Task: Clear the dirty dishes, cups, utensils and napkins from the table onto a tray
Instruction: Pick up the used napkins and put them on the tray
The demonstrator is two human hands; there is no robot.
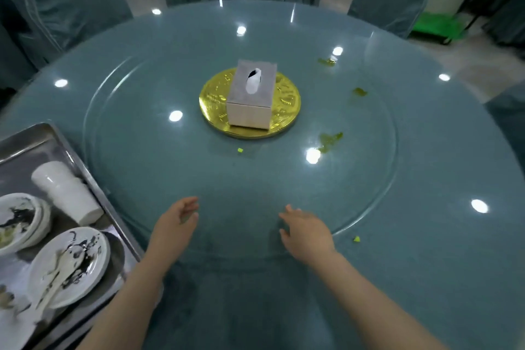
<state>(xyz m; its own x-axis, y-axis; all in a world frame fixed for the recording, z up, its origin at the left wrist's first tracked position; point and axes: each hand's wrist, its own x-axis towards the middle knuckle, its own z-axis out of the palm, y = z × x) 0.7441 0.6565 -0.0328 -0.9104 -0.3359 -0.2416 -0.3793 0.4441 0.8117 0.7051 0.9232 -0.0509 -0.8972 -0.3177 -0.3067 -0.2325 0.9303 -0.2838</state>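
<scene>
Fingers (189, 205) of both hands loosely spread, holding nothing — metal tray (42, 133) carries stacked cups (65, 192), stained plates (69, 264).

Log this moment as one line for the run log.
hands: left open, right open, both empty over table | tray: plates, cups | table: tissue box, green scraps

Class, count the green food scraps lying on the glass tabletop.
5, possibly more hidden in glare: far right, right, a smear right of the gold disc, a bit before the disc, one near edge.
</scene>
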